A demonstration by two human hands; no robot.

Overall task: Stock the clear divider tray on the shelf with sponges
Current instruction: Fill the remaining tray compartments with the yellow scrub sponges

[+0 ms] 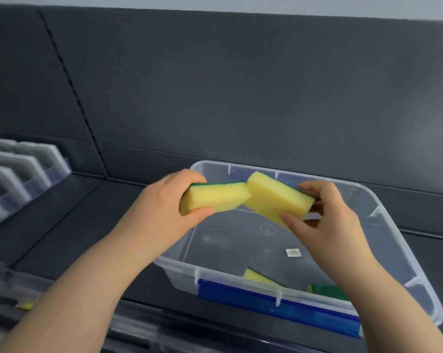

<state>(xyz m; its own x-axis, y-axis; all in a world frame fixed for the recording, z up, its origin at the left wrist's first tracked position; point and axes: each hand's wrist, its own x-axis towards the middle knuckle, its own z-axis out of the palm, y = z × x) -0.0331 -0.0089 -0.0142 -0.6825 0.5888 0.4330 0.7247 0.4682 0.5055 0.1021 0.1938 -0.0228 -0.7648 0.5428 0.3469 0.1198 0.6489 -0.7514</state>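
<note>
Head view: left hand (164, 200) and right hand (325, 220) each have fingers clamped on a sponge (215, 197), above the plastic bin (399, 250). Carry both left to the divider tray (24, 171) on the shelf (70, 215), slotting them upright.

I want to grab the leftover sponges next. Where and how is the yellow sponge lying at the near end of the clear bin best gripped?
Judging by its pose, come from above, over the clear bin's open top. The yellow sponge lies tilted against the near wall, its long foam sides exposed; pinch across those. The blue latch hides its lower end, so reaching from the front is blocked.
</note>
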